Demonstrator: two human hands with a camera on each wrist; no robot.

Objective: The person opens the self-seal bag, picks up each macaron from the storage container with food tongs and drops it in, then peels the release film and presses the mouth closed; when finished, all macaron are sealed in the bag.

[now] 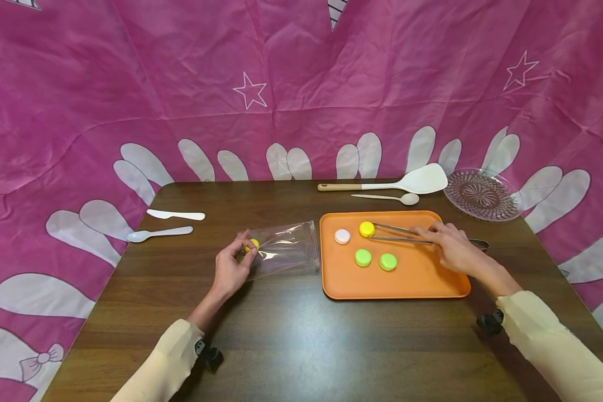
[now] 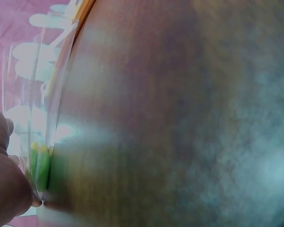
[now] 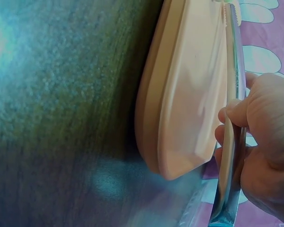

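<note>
Pinches a clear bag point(image 1: 288, 248) by its left end with the left hand point(image 1: 233, 266), with yellow and green bits point(image 2: 42, 169) inside. Reaches over the orange tray point(image 1: 419, 281) with the right hand point(image 1: 452, 249), with fingers curled round metal tongs point(image 1: 399, 240), tips by a yellow cake point(image 1: 366, 229). Works on a shiny brown table point(image 1: 281, 340), facing pink cloth point(image 1: 311, 72) at the far side.

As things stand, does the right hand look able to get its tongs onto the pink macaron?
Probably not directly: the tongs in the right hand have their tips at the yellow macaron, which sits between them and the pink macaron.
</note>
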